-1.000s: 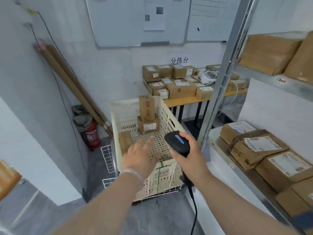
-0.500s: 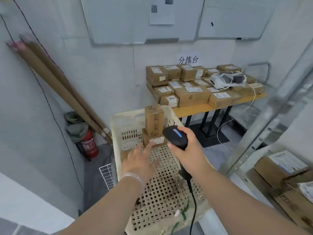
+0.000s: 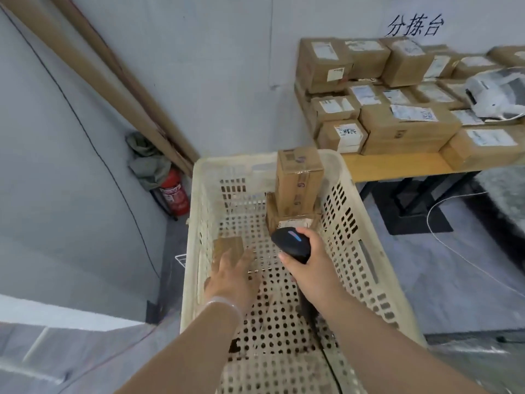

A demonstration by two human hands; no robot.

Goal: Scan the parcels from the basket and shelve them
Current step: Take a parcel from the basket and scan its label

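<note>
Your right grip (image 3: 309, 260) clasps the black scanner (image 3: 291, 244), leaving your released left grip (image 3: 231, 275) over the flat brown cardboard parcel (image 3: 228, 245) in the cream perforated basket (image 3: 196, 223), likely to lift it.

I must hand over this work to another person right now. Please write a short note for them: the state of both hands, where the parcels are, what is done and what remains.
Left hand: open, stretched toward the small flat parcel on the basket floor; whether it touches is unclear.
Right hand: grips the scanner above the basket.
Far corner of the basket: tall parcel upright on a labelled parcel.
Done: cannot tell.
Left: scan and shelve these three parcels; the shelf is out of view.
</note>
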